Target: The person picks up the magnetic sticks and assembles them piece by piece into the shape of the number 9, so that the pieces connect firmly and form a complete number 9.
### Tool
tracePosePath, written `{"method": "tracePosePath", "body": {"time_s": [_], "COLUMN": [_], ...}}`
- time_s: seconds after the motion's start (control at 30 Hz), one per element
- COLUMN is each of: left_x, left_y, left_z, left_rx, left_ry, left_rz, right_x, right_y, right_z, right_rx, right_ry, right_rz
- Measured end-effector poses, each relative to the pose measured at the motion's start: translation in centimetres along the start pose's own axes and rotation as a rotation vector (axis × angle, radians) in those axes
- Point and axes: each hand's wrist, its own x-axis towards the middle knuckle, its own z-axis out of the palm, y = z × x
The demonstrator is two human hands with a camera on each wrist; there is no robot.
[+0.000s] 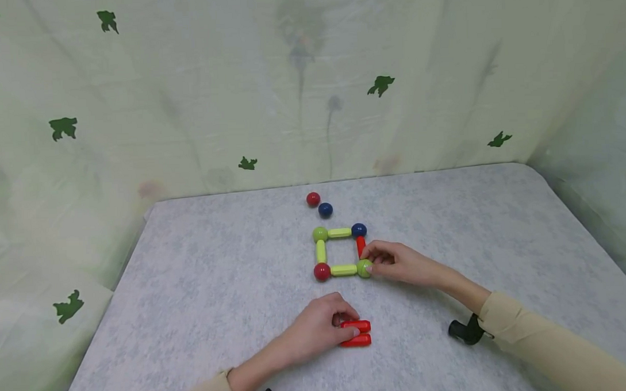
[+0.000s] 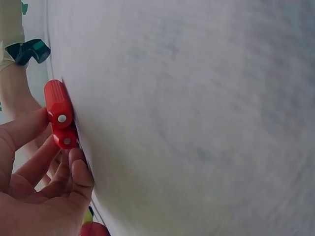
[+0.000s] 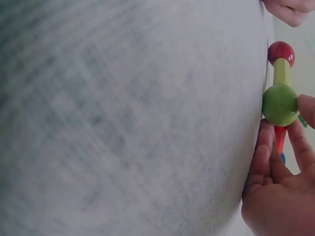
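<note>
A square of rods and balls lies flat on the table. My right hand pinches its near right corner, a green ball, also large in the right wrist view. From that ball a red rod runs back to a blue ball, and a yellow-green rod runs left to a red ball. The far left corner is another green ball. Nearer the front, my left hand holds two red rods side by side between thumb and fingers; the left wrist view shows their pale end tips.
Behind the square, a loose red ball and a loose blue ball sit close together. The grey table ends at a leaf-printed curtain at the back. A black wrist camera is strapped below the right sleeve.
</note>
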Motion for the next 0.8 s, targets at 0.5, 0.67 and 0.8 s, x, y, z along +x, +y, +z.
{"method": "tracePosePath", "body": {"time_s": [0.5,0.67,0.8], "left_x": [0.11,0.23,0.64], "left_y": [0.33,0.24,0.22], "left_z": [0.58,0.56,0.76], "left_rx": [-0.013,-0.1,-0.232], "left_ry": [0.013,0.082,0.163], "left_rz": [-0.032,-0.08,-0.129], "right_x": [-0.06,-0.15,-0.22], "right_y": [-0.14,-0.18,-0.19], "right_z": [0.03,0.06,0.15], "right_rx": [0.025,0.026,0.03], "right_ry": [-0.014,-0.008,-0.003], "right_rz": [0.006,0.006,0.014]}}
